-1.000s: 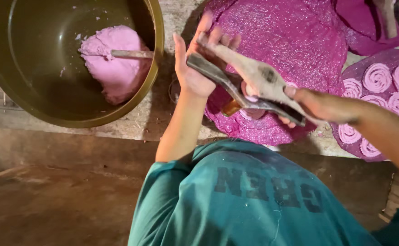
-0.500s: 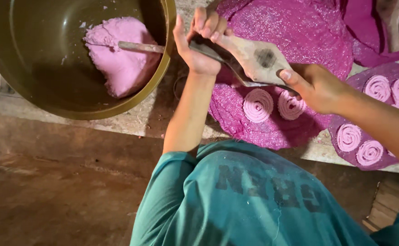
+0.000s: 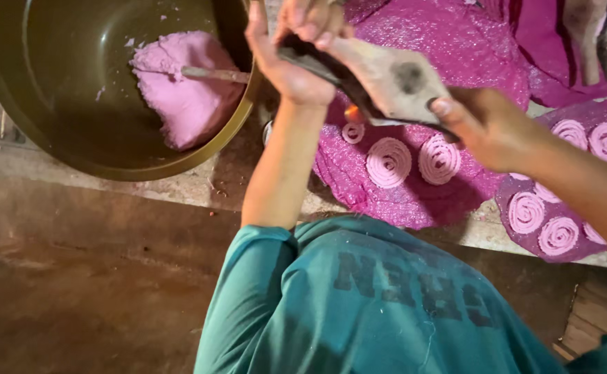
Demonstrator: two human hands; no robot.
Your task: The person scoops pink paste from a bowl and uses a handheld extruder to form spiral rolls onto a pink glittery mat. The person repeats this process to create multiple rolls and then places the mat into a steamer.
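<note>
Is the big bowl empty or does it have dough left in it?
Not empty. The bowl holds a pink dough lump against its far side, with a utensil handle stuck in it.

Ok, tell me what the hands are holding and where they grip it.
Both grip one wooden press: the left hand clasps its far end, the right hand its near end.

Both hands, left (image 3: 296, 59) and right (image 3: 487, 128), grip a wooden press (image 3: 386, 79) above pink spirals (image 3: 389, 162) on magenta mesh (image 3: 414, 197).
</note>
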